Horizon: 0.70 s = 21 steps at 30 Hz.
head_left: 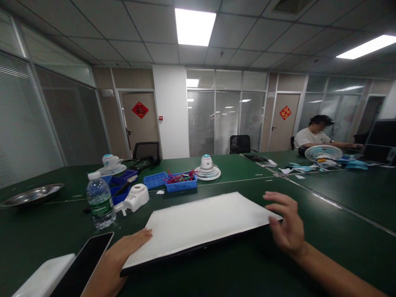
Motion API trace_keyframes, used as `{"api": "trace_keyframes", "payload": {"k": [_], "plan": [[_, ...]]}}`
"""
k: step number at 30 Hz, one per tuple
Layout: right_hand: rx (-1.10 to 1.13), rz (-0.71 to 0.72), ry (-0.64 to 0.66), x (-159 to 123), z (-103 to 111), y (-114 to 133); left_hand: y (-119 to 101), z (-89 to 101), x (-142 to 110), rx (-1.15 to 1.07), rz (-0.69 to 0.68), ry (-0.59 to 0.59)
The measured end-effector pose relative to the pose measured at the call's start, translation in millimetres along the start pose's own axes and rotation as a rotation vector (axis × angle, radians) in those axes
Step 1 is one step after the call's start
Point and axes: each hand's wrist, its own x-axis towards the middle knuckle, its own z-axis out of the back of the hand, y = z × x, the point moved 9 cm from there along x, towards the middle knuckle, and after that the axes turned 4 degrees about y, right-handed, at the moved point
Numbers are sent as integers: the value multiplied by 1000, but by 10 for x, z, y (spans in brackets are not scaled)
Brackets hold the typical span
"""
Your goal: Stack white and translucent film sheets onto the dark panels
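Observation:
A flat white board with a dark underside (198,222) lies on the green table (324,231) in front of me. My left hand (123,251) rests flat on its near left edge, fingers stretched out and holding nothing. My right hand (286,225) hovers at the board's right corner, fingers spread and slightly curled, empty. Whether it touches the board I cannot tell.
A dark phone (82,266) and a white slab (43,278) lie at the near left. A water bottle (99,201), white fan parts (134,197), blue trays (181,181), small fans (207,168) and a metal dish (31,194) stand behind. A seated person (312,134) works far right.

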Motion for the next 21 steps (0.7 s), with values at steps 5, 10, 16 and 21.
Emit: {"api": "trace_keyframes", "payload": {"k": [5,10,16,21], "plan": [[-97,558,463,-232,-603,978,-298,43,26,141,-208,3],[-25,533,468,-312,-769,1038,-633,13,6,298,-412,16],[-1,552,346,-308,-595,965,-808,-19,-53,316,-498,-69],[-74,534,322,-208,-560,945,-633,-51,-7,227,-332,-53]]}}
